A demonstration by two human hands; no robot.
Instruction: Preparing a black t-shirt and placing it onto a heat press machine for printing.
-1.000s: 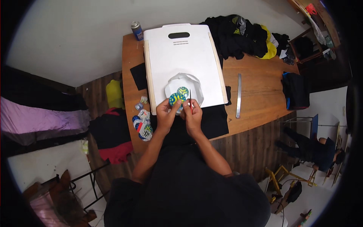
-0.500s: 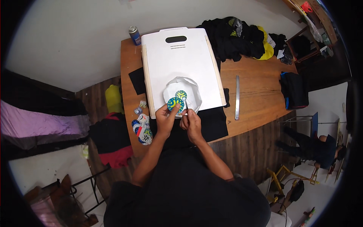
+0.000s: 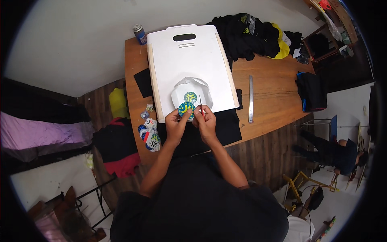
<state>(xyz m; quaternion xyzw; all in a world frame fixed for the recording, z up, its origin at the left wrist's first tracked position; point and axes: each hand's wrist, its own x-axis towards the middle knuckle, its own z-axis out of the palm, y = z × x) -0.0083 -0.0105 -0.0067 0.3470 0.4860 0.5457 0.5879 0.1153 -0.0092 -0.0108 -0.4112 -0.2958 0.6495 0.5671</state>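
1. I see the left hand (image 3: pixel 175 128) pinching a round patch (image 3: pixel 184 107) at the white bowl's (image 3: pixel 175 98) six o'clock.
2. The right hand (image 3: pixel 206 126) grips a pointed tool (image 3: pixel 201 105), perhaps a knife; slipping could gouge the patch.

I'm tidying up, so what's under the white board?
Black cloth pokes out from under the white board at its near, left and right edges, over the wooden table. What lies beneath its middle is covered.

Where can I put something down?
Bare brown tabletop lies between the metal ruler and the folded black cloth. The white board is bare between its grey marks and the white container. It's crowded by the patterned pieces on the left, and at the container's near rim, with the left hand and right hand.
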